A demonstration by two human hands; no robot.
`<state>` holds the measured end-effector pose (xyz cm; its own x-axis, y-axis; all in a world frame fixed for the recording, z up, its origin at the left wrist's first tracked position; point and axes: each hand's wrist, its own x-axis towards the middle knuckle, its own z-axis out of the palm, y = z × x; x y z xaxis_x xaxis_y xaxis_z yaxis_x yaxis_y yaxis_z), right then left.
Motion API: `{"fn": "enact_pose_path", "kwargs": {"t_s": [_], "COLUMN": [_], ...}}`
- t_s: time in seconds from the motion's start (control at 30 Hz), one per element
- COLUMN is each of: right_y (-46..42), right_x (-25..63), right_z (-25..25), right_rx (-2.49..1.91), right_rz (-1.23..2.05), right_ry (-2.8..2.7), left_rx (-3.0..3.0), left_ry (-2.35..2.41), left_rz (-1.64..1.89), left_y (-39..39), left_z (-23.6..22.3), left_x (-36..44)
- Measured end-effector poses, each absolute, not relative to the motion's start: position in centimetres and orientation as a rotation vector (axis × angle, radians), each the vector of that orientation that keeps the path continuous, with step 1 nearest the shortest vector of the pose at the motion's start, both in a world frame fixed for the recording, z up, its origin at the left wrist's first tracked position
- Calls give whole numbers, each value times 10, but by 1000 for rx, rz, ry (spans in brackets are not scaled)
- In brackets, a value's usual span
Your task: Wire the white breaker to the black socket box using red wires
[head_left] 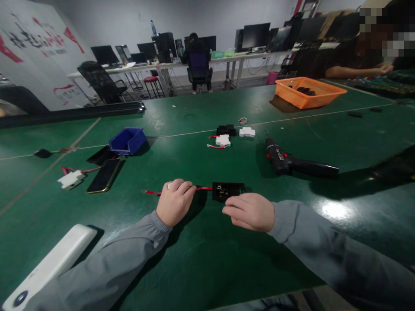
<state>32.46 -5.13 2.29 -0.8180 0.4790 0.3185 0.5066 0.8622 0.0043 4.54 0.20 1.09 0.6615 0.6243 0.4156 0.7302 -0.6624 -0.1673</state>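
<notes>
My left hand (177, 202) is closed over a white module (169, 185), of which only a small corner shows beside the fingers. A red wire (152, 192) with a ring terminal sticks out to the left of that hand. On its other side, another length of red wire (203, 188) runs into an open black plastic housing (240, 187) with metal parts inside. My right hand (251, 211) is at the housing's lower right edge, fingers bent and pressed together. Its fingertips are partly hidden, and whatever they hold cannot be made out.
Behind the hands lie a white module with red wires (223, 140), a white block (247, 132) and a black housing (226, 130). A power screwdriver (280, 160) lies right; a phone (104, 175), blue bin (129, 141) and white device (53, 263) left. An orange basket (309, 97) stands farther back, near a co-worker's arm (353, 72).
</notes>
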Motion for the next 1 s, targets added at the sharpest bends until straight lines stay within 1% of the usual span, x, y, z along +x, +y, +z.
{"fn": "enact_pose_path", "kwargs": {"t_s": [0.2, 0.3, 0.43, 0.5, 0.73, 1.0], "right_y": [-38, -37, -33, -28, -1, 9], "right_x": [330, 331, 331, 329, 298, 262], "right_z": [17, 19, 31, 41, 80, 99], "right_rx": [-809, -869, -1078, -1182, -1374, -1450], "right_rz": [-97, 80, 375, 419, 141, -226], "right_ry": [-2621, -2515, -2307, -2280, -2755, -3152], "left_rx": [-2560, -2560, -2561, -2562, -2613, -2606], "left_ry": [-1081, -1095, -1116, -1122, -1139, -1137], "left_rz": [-474, -464, -450, -469, -497, -565], "left_y": [2, 1, 1, 1, 1, -1], "left_z": [10, 10, 9, 8, 6, 9], "left_x": [46, 46, 47, 46, 44, 44]}}
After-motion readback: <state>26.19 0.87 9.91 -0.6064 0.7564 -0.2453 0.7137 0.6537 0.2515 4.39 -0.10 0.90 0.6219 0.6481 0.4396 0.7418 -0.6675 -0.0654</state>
